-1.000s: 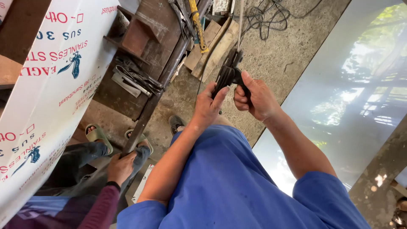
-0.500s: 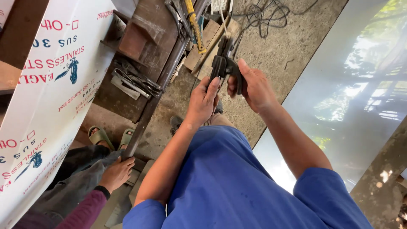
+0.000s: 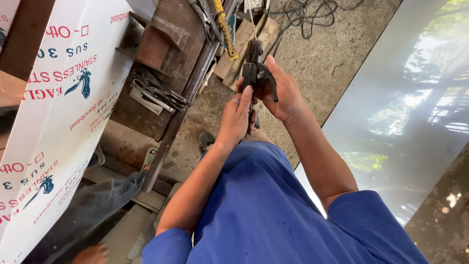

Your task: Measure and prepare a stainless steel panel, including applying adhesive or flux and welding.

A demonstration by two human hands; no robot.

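Observation:
Both my hands meet in front of my blue shirt over a dark metal hand tool (image 3: 254, 68) with a lever handle. My right hand (image 3: 283, 93) is wrapped around the tool's body and lever. The fingers of my left hand (image 3: 238, 117) press against the tool's lower part from the left. A thin light wire or rod (image 3: 250, 14) runs up from the tool's top. What lies inside the tool's jaws is hidden.
A large white film-covered metal sheet (image 3: 58, 98) with red and blue print leans at the left. A rusty steel bench (image 3: 166, 54) holds tools and a yellow-handled tool (image 3: 225, 29). A shiny reflective sheet (image 3: 410, 112) lies on the right. Another person's leg (image 3: 93, 205) and hand (image 3: 90, 254) show at lower left.
My hands have carried the tool up and to the left, closer to the bench. The other person's hand has dropped lower in the view.

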